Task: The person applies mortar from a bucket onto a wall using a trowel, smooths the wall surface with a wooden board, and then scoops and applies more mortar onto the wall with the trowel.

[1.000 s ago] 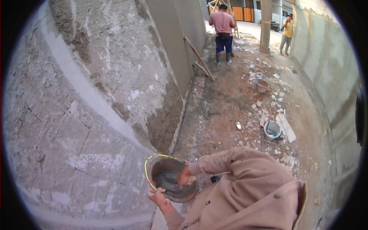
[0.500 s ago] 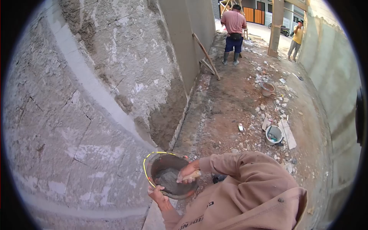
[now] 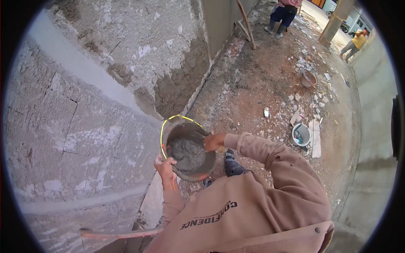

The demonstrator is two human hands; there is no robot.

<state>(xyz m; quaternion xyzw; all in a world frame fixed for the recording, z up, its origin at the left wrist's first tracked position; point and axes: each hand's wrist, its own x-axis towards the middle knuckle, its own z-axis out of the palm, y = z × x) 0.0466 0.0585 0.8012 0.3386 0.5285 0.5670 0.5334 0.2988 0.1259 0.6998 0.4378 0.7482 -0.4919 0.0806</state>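
Observation:
A round bucket with a yellow cord or edging along its rim is tilted in front of my body, with wet grey mortar inside. My left hand grips the bucket's lower left rim, thumb over the edge. At the right side of the bucket my right hand is closed round a trowel handle. Part of the trowel blade shows inside the bucket, over the mortar.
A rough plastered wall fills the left. Rubble, a white bucket, a brown bucket and a board lie right. Two people stand beyond, one in pink, one in yellow. A wooden bar crosses low left.
The view has tipped further down, so the bucket and both hands appear higher. My right hand has moved to the bucket's right rim, and more mortar shows.

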